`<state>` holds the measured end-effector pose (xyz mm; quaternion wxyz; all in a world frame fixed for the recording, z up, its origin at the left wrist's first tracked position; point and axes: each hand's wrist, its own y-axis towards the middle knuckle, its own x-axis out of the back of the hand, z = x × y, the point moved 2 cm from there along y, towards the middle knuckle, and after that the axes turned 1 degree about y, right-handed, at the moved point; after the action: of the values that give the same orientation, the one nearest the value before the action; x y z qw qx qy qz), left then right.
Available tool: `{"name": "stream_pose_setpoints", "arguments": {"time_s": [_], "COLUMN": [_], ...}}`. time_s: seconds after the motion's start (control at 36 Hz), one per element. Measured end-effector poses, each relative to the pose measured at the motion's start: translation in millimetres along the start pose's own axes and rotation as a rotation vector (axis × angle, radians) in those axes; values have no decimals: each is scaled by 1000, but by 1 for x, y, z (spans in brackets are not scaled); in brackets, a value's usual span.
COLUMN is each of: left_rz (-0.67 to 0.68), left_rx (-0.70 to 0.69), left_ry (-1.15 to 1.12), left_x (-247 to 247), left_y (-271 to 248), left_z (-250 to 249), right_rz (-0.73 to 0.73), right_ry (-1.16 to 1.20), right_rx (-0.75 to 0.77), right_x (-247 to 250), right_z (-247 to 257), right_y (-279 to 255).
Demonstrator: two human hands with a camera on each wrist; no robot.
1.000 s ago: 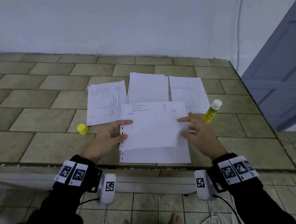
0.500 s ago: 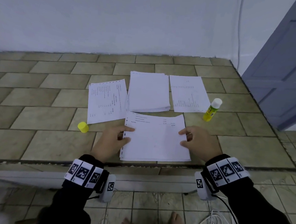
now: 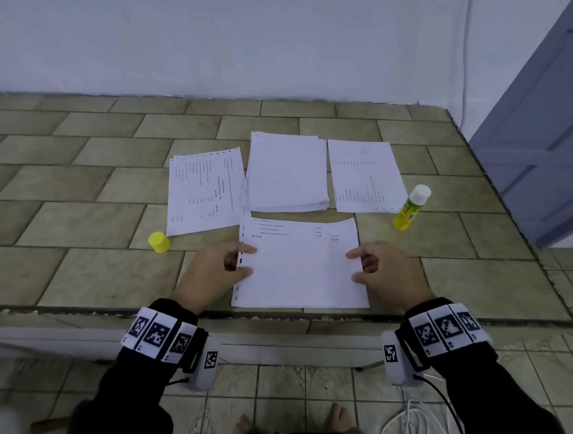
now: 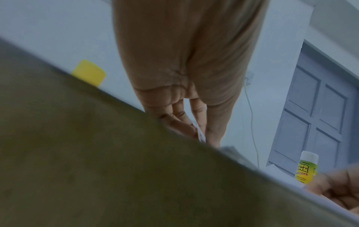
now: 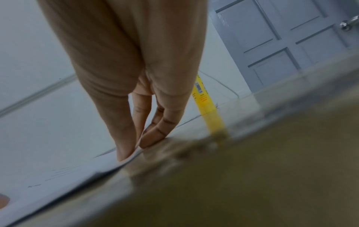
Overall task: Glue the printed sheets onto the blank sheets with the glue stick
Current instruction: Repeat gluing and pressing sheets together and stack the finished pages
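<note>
A printed sheet (image 3: 300, 267) lies flat near the tiled counter's front edge, its text lines at the far end. It covers a blank sheet, which is almost wholly hidden. My left hand (image 3: 251, 260) pinches the sheet's left edge, and the left wrist view shows the fingers (image 4: 186, 127) closed on the paper. My right hand (image 3: 351, 266) pinches the right edge, thumb (image 5: 124, 147) on top. The yellow glue stick (image 3: 411, 207) stands uncapped to the right. Its yellow cap (image 3: 159, 242) sits to the left.
A stack of blank sheets (image 3: 287, 172) lies behind the held sheet, with a printed sheet (image 3: 203, 192) to its left and another (image 3: 363, 176) to its right. The counter edge (image 3: 273, 315) runs just below my hands. A grey door (image 3: 548, 131) stands at the right.
The printed sheet was held raised and skewed over the blank sheet. Both hands drew it toward me and lowered it flat onto the blank sheet, edges lined up.
</note>
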<state>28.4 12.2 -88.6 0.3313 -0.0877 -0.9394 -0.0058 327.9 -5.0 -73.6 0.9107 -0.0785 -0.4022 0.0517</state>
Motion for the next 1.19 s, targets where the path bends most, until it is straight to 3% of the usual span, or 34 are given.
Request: {"name": "stream_pose_setpoints", "arguments": {"time_s": [1.0, 1.11, 1.19], "left_rz": [34, 34, 56], "left_rx": [49, 11, 10], "left_ry": [-44, 53, 299], "left_x": [2, 1, 1], "left_y": [-1, 0, 2], "left_z": [1, 0, -1], "right_rz": [13, 35, 60], "right_ry": [48, -43, -161], "right_rx": [-9, -23, -27], "right_x": [1, 1, -1], "right_z": [0, 3, 7], "right_y": [-2, -1, -1]}}
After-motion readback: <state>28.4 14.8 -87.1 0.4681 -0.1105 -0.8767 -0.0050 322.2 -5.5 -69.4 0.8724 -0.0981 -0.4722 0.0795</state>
